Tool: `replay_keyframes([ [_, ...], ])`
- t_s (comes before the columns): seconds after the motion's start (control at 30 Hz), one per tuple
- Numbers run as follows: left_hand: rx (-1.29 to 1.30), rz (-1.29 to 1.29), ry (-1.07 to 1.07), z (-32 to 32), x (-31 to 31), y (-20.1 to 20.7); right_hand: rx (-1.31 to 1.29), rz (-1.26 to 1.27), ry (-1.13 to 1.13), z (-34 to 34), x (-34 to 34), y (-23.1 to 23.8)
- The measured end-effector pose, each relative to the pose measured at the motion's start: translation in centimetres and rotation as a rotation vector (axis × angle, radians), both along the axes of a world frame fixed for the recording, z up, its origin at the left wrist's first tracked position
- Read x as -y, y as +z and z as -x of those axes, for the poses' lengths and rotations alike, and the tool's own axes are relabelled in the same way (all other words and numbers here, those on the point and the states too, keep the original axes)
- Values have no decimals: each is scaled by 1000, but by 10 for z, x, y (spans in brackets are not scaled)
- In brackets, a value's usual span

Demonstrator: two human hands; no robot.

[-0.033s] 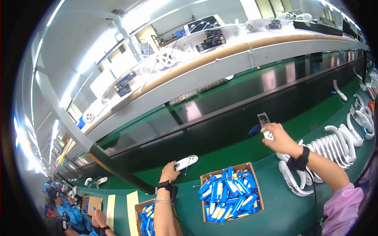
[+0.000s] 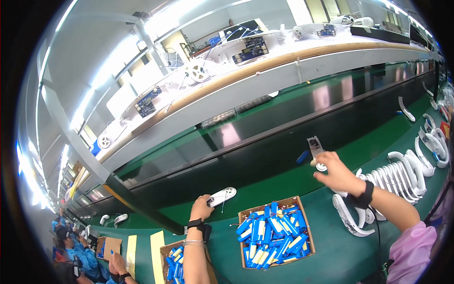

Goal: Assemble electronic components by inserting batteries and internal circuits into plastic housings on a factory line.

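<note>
My left hand is closed around one end of a white plastic handle shell with a round end and a thin wire hanging from it. Further right, my right hand has its thumb and fingers apart beside the round end of another white shell, whose hollow dark inside faces up. A blue battery pack lies just left of that shell. Below and between my hands stands a cardboard box heaped with blue, yellow-labelled battery packs.
White curved shells stand in a row at the right. A second battery box sits by my left forearm, beside yellow strips. A metal post rises at left. Co-workers in blue are at lower left; a shelf with circuit boards runs behind.
My right hand's thumb and fingers have spread apart, away from the shell's round end. My left hand keeps its hold; the whole view has shifted slightly.
</note>
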State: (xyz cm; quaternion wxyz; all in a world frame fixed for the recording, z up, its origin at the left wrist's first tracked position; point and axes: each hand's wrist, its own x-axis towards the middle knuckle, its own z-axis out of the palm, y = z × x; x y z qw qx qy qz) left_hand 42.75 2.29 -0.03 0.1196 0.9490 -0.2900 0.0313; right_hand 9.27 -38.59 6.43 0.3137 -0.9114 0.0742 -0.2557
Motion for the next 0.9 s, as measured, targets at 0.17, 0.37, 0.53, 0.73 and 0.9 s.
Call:
replay_keyframes([
  [0.17, 232, 40, -115, 96, 2, 77, 180, 313, 233, 80, -75, 42],
  [0.37, 65, 122, -431, 270, 15, 153, 179, 352, 461, 141, -151, 37],
  [0.53, -346, 83, -531, 365, -19, 136, 302, 425, 651, 164, -196, 17],
  [0.73, -561, 269, -477, 406, -17, 54, 43, 123, 579, 194, -206, -33],
  [0.9, -756, 621, -226, 439, -17, 19, -68, -22, 294, 213, -218, -68],
])
